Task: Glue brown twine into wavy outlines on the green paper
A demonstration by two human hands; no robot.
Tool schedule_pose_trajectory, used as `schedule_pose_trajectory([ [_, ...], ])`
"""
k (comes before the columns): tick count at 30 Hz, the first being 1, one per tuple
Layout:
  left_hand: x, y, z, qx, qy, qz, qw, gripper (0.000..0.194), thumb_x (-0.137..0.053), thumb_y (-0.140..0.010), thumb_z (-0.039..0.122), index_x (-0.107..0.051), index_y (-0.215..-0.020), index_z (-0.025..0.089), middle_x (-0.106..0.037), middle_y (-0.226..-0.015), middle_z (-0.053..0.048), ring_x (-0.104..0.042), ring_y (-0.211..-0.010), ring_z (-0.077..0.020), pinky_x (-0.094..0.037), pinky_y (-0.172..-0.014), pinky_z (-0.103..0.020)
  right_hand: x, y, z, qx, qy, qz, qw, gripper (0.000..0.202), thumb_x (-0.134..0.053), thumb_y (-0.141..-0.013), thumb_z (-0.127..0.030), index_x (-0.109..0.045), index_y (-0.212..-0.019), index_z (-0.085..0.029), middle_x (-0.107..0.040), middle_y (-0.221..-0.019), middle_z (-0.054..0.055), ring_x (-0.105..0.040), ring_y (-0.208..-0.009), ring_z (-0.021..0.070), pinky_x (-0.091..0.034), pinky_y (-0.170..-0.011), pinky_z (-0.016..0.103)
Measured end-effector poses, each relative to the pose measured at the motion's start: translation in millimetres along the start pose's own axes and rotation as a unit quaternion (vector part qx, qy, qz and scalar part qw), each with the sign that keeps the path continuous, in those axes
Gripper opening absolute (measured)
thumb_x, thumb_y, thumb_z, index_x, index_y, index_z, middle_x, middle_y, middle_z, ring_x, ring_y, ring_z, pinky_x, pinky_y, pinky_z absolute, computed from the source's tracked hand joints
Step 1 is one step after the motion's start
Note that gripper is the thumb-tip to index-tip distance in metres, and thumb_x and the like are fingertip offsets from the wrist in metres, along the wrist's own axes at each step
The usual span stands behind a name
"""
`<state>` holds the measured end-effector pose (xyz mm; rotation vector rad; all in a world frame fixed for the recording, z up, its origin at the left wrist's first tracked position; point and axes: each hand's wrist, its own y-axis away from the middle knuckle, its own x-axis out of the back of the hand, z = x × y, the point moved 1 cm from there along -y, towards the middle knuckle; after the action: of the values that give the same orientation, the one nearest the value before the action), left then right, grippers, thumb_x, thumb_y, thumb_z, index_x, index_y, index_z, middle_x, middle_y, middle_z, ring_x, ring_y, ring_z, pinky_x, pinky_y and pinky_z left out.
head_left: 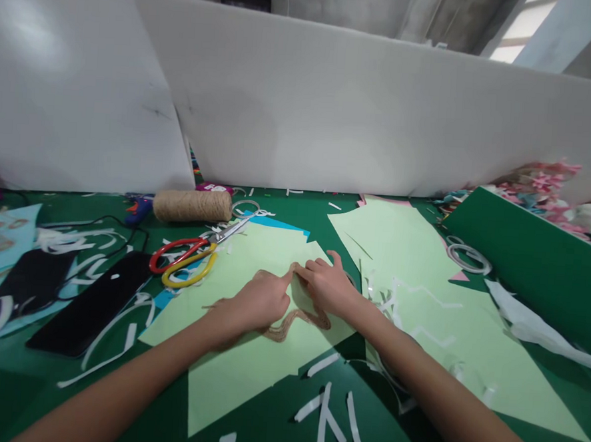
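Note:
A wavy band of brown jute twine (283,331) lies on a pale green paper sheet (246,371) in front of me. My left hand (265,299) is curled, its index fingertip pressing the twine near a bend. Meeting it there, my right hand (329,283) has its fingers gathered at the same twine, with the little finger raised. Both hands hide parts of the band. Left of the paper's far part, scissors (190,258) with red and yellow handles lie with blades partly apart, near a roll of jute twine (192,206).
Two dark phone-like slabs (93,302) rest at left among white strips. More green paper (419,322) with white zigzag strips lies at right, near a tape roll (468,257). A green board (533,262) leans beyond. White panels (332,110) stand behind. Strips (323,416) litter the front.

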<state>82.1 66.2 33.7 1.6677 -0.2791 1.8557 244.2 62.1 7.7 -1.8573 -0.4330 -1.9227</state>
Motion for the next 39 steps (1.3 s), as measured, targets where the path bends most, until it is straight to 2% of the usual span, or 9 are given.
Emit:
schedule_pose_trajectory([
  [7, 2.2, -2.5, -2.3, -0.019, 0.007, -0.003, 1.0, 0.045, -0.029, -0.09, 0.025, -0.043, -0.131, 0.016, -0.066, -0.087, -0.011, -0.06, -0.066, -0.0188, -0.037, -0.052, -0.024, -3.8, 0.8, 3.5, 0.002, -0.015, 0.009, 1.0, 0.043, -0.044, -0.082, -0.008, -0.049, -0.124, -0.019, -0.059, -0.09, 0.006, -0.053, -0.088, 0.0224, -0.016, -0.094, 0.048],
  [10, -0.3, -4.2, -1.7, -0.032, -0.031, -0.001, 0.999, 0.042, -0.035, -0.088, 0.03, -0.049, -0.124, 0.013, -0.067, -0.088, -0.014, -0.061, -0.07, -0.0218, -0.039, -0.057, -0.027, -4.4, 0.1, 3.2, -0.004, -0.022, 0.01, 1.0, 0.04, -0.043, -0.082, -0.007, -0.051, -0.119, -0.018, -0.059, -0.089, 0.006, -0.052, -0.088, 0.0221, -0.015, -0.095, 0.048],
  [14, -6.3, -7.0, -1.2, -0.05, -0.058, -0.007, 0.997, 0.048, -0.051, -0.08, 0.038, -0.052, -0.119, 0.012, -0.067, -0.084, -0.015, -0.062, -0.073, -0.0265, -0.041, -0.064, -0.031, -2.0, -0.2, 0.6, -0.011, -0.031, 0.009, 0.999, 0.035, -0.041, -0.083, -0.007, -0.052, -0.114, -0.018, -0.06, -0.089, 0.006, -0.052, -0.089, 0.0215, -0.017, -0.095, 0.047],
  [19, -9.2, -8.1, -4.3, -0.05, -0.075, 0.0, 0.996, 0.043, -0.05, -0.08, 0.035, -0.054, -0.117, 0.015, -0.067, -0.09, -0.015, -0.062, -0.077, -0.0278, -0.041, -0.062, -0.032, -0.4, -1.3, -2.1, -0.009, -0.009, 0.024, 1.0, 0.033, -0.04, -0.085, -0.008, -0.051, -0.115, -0.019, -0.06, -0.086, 0.004, -0.053, -0.085, 0.0204, -0.018, -0.096, 0.047],
  [25, -6.9, -5.8, -4.3, -0.042, -0.074, 0.005, 0.996, 0.03, -0.044, -0.082, 0.024, -0.06, -0.106, 0.015, -0.067, -0.091, -0.014, -0.062, -0.078, -0.0251, -0.041, -0.062, -0.031, 2.3, -5.3, -0.3, 0.081, 0.083, 0.038, 0.993, 0.028, -0.043, -0.086, -0.007, -0.053, -0.111, -0.015, -0.06, -0.087, 0.005, -0.053, -0.081, 0.0204, -0.015, -0.1, 0.049],
  [28, -6.0, -3.4, -2.0, -0.04, -0.072, 0.006, 0.997, 0.032, -0.042, -0.083, 0.023, -0.058, -0.109, 0.015, -0.067, -0.093, -0.014, -0.062, -0.08, -0.025, -0.041, -0.062, -0.03, 5.9, -7.2, 4.4, 0.126, 0.113, 0.044, 0.985, 0.033, -0.042, -0.085, -0.005, -0.054, -0.114, -0.015, -0.061, -0.091, 0.006, -0.053, -0.082, 0.0206, -0.013, -0.102, 0.051],
  [32, -5.3, 0.9, 1.3, -0.024, -0.074, 0.002, 0.997, 0.042, -0.041, -0.083, 0.024, -0.051, -0.123, 0.012, -0.066, -0.094, -0.015, -0.062, -0.077, -0.0261, -0.04, -0.059, -0.03, 9.9, -9.2, 11.6, 0.174, 0.122, 0.02, 0.977, 0.037, -0.048, -0.081, -0.005, -0.055, -0.116, -0.015, -0.06, -0.097, 0.008, -0.052, -0.084, 0.0212, -0.013, -0.102, 0.051],
  [36, -4.6, 0.7, 4.8, -0.012, -0.084, -0.001, 0.996, 0.05, -0.046, -0.081, 0.025, -0.046, -0.13, 0.013, -0.067, -0.088, -0.015, -0.062, -0.071, -0.0257, -0.04, -0.061, -0.032, 7.2, -7.8, 17.3, 0.137, 0.065, -0.004, 0.988, 0.037, -0.048, -0.079, -0.006, -0.057, -0.113, -0.017, -0.058, -0.09, 0.007, -0.051, -0.085, 0.0205, -0.01, -0.1, 0.057],
  [39, -4.3, -0.9, 9.3, -0.008, -0.098, -0.013, 0.995, 0.058, -0.052, -0.077, 0.026, -0.044, -0.132, 0.011, -0.067, -0.079, -0.014, -0.061, -0.065, -0.0246, -0.04, -0.063, -0.033, 1.5, -3.9, 18.9, 0.115, 0.032, 0.008, 0.993, 0.039, -0.045, -0.08, -0.006, -0.058, -0.115, -0.018, -0.056, -0.091, 0.006, -0.05, -0.087, 0.02, -0.007, -0.099, 0.059],
])
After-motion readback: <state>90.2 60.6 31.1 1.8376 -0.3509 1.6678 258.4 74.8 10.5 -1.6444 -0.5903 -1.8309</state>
